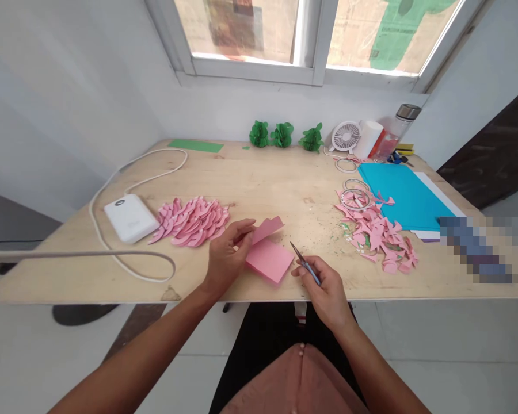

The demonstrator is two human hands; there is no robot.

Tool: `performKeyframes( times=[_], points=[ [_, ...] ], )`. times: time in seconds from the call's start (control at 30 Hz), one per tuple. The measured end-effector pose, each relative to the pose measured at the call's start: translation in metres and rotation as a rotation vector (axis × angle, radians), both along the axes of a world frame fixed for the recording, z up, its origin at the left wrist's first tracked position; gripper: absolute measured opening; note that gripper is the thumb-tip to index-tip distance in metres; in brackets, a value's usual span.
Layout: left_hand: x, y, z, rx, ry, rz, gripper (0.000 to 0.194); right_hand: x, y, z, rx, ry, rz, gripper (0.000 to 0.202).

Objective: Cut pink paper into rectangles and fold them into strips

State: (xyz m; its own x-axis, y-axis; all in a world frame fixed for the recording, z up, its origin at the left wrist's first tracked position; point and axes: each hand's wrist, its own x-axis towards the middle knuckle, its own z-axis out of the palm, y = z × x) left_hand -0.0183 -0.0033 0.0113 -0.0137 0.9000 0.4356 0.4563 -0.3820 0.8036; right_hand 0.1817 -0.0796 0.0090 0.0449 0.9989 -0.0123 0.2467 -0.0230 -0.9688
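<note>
My left hand pinches a folded piece of pink paper, lifted at a slant. Just beneath it a stack of pink paper squares lies near the table's front edge. In my right hand is a pair of scissors, its blades pointing up and left toward the stack. The blades look closed and touch no paper. Left of my left hand is a heap of cut pink paper petals. To the right lies a pile of pink paper scraps.
A white power bank with a looping cable sits left. Along the back are green paper ornaments, a green strip, a small fan and a bottle. Tape rolls and blue sheets lie right.
</note>
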Motion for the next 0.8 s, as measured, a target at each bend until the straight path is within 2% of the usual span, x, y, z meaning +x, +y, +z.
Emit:
performKeyframes(
  times=[0.27, 0.4, 0.57, 0.8],
  points=[
    [0.005, -0.004, -0.005, -0.2, -0.388, 0.079, 0.033, -0.017, 0.0, 0.003, 0.135, -0.192, 0.084, 0.022],
    [0.006, -0.004, -0.004, -0.266, -0.551, 0.098, 0.034, -0.022, -0.002, -0.003, 0.215, -0.454, 0.134, 0.025],
    [-0.001, 0.01, 0.003, -0.263, -0.722, 0.139, 0.035, -0.026, -0.005, -0.01, 0.357, -0.73, 0.138, 0.027],
    [-0.003, 0.032, 0.014, -0.216, -0.83, 0.142, 0.035, -0.028, -0.008, -0.013, 0.51, -0.8, 0.103, 0.026]
  ],
)
